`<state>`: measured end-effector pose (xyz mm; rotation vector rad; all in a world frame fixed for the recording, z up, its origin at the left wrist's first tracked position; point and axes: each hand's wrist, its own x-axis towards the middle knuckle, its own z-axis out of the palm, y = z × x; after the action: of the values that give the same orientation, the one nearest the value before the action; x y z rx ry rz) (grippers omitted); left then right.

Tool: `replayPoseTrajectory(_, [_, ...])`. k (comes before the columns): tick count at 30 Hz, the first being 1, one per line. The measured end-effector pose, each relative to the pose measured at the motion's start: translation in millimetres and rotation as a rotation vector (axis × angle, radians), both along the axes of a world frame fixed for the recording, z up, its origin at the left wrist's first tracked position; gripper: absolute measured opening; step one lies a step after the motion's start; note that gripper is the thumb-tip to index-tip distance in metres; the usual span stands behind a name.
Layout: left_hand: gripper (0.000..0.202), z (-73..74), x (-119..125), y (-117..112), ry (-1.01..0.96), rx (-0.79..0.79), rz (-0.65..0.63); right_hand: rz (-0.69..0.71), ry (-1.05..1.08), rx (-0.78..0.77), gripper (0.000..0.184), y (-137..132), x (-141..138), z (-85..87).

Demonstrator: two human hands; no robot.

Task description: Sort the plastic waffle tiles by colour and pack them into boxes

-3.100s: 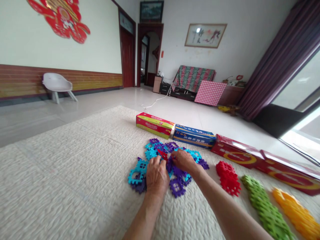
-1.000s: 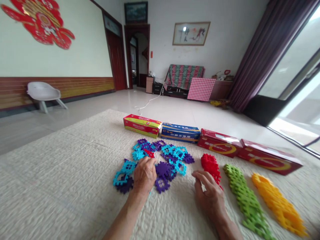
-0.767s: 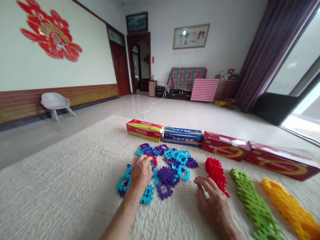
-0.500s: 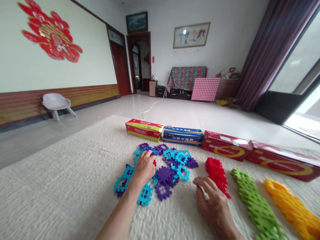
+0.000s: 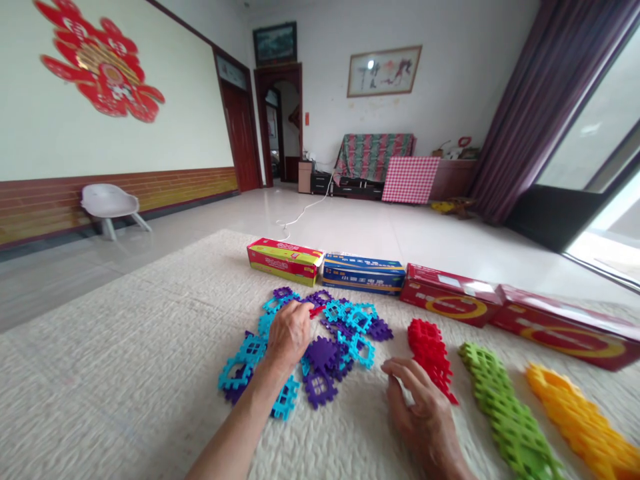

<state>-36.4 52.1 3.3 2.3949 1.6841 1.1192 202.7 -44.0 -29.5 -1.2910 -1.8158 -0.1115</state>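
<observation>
My left hand (image 5: 291, 333) is over the mixed pile of purple and light blue plastic building pieces, pinching a red building piece (image 5: 317, 311) that pokes out past its fingertips. Toothed edges and window cut-outs mark these flat pieces; a purple one (image 5: 322, 353) lies just right of the hand. My right hand (image 5: 423, 407) rests on the cream quilted mat (image 5: 165, 320), thumb and fingers apart, with nothing visible in it. Close beside it runs a row of overlapping red pieces (image 5: 431, 353). Further right lie a green row (image 5: 507, 407) and a yellow row (image 5: 583, 420).
Behind the pieces stands a line of boxes: a red-and-yellow box (image 5: 285, 261), a blue box (image 5: 363, 275), and two dark red boxes, one (image 5: 450, 293) left of the other (image 5: 565, 325). A white chair (image 5: 110, 205) stands on the tiled floor at left.
My left hand has lifted slightly, and the red piece in its fingers now shows more clearly above the pile. My right hand stays by the red row. The view has shifted slightly.
</observation>
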Motion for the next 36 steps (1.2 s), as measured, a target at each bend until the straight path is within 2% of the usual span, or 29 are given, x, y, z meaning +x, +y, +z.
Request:
replayPoseTrajectory(3, [0.028, 5.0, 27.1, -14.7, -0.157, -0.098, -0.088, -0.017, 0.018, -0.026, 0.019, 0.1, 0.2, -1.3])
replayPoseTrajectory(7, [0.022, 7.7, 58.0, -36.4, -0.326, -0.365, -0.217, -0.019, 0.061, -0.067, 0.023, 0.4, 0.0, -3.0])
replayPoseTrajectory(10, [0.02, 9.4, 66.1, -44.6, -0.417, -0.483, -0.254, -0.01, 0.094, -0.086, 0.022, 0.9, -2.7, -1.9])
replayPoseTrajectory(17, [0.017, 6.4, 70.4, -49.4, -0.459, -0.522, -0.362, -0.01, 0.282, -0.1, 0.018, 2.0, -12.1, 9.2])
replayPoseTrajectory(24, [0.014, 3.1, 75.3, -56.8, -0.449, -0.516, -0.449, -0.026, 0.469, -0.194, 0.017, 2.3, -13.8, 11.0])
replayPoseTrajectory(30, [0.012, -2.9, 81.9, -61.5, -0.411, -0.436, -0.486, -0.017, 0.488, -0.177, 0.014, 4.0, -13.5, 6.0])
replayPoseTrajectory(32, [0.016, -8.2, 83.8, -63.2, -0.34, -0.351, -0.51, -0.033, 0.484, -0.145, 0.012, 4.5, -12.0, 4.1])
replayPoseTrajectory(36, [0.028, -17.2, 82.2, -65.3, -0.03, -0.14, -0.552, -0.123, 0.439, -0.053, 0.011, 5.3, -4.6, 1.2])
